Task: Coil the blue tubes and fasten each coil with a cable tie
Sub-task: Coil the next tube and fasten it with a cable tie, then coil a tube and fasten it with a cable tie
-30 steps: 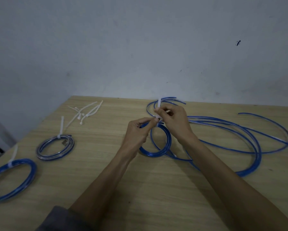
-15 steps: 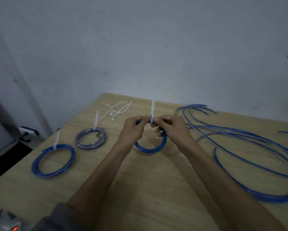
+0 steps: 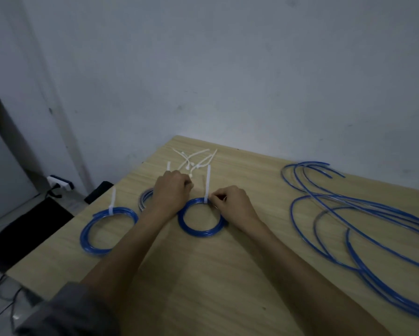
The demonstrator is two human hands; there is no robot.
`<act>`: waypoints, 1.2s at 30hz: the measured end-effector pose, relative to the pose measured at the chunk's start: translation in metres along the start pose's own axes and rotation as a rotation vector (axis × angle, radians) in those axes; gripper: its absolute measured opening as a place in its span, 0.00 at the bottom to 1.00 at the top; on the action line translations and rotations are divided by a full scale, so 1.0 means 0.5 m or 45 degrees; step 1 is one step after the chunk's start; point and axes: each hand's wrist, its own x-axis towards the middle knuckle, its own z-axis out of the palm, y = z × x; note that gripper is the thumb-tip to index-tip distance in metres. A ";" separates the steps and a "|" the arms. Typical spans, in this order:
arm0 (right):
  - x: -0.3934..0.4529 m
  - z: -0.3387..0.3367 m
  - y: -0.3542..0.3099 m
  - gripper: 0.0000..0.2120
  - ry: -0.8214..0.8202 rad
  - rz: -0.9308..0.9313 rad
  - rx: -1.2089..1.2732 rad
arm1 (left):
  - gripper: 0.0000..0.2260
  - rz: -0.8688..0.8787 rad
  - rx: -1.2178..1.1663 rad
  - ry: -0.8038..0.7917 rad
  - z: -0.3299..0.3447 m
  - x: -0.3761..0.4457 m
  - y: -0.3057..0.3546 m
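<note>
The left hand (image 3: 170, 190) covers most of a paler coil (image 3: 145, 198) at frame centre-left, fingers curled under; what it holds, if anything, I cannot tell. The right hand (image 3: 232, 202) pinches the near blue coil (image 3: 201, 220) at its top, just beside the white cable tie (image 3: 207, 185) standing upright from it. Three coils lie on the worktop (image 3: 203, 275) in all: that one, the half-hidden one, and a third blue coil (image 3: 106, 229) at the left edge (its tie also upright). Spare ties (image 3: 196, 160) form a loose heap near the far corner, perhaps five; blur blocks a sure count. Uncoiled blue tubes (image 3: 349, 214) sprawl rightward, cut off by the frame edge. Bare wood fills the lower centre.
</note>
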 end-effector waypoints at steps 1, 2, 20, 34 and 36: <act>0.001 -0.003 0.001 0.10 0.005 -0.015 -0.035 | 0.10 0.003 0.035 -0.005 0.004 0.008 0.001; 0.001 -0.007 0.002 0.10 0.019 -0.023 -0.048 | 0.09 -0.001 0.053 -0.010 0.008 0.016 0.003; -0.136 -0.285 0.229 0.11 0.525 0.134 -0.858 | 0.09 0.580 -0.307 -0.020 0.079 0.040 0.291; -0.140 -0.374 0.168 0.08 0.400 -0.001 -0.469 | 0.32 0.507 -0.660 -0.055 0.138 0.053 0.386; -0.150 -0.384 0.132 0.07 0.491 -0.117 -0.242 | 0.34 0.437 -0.778 -0.065 0.138 0.066 0.385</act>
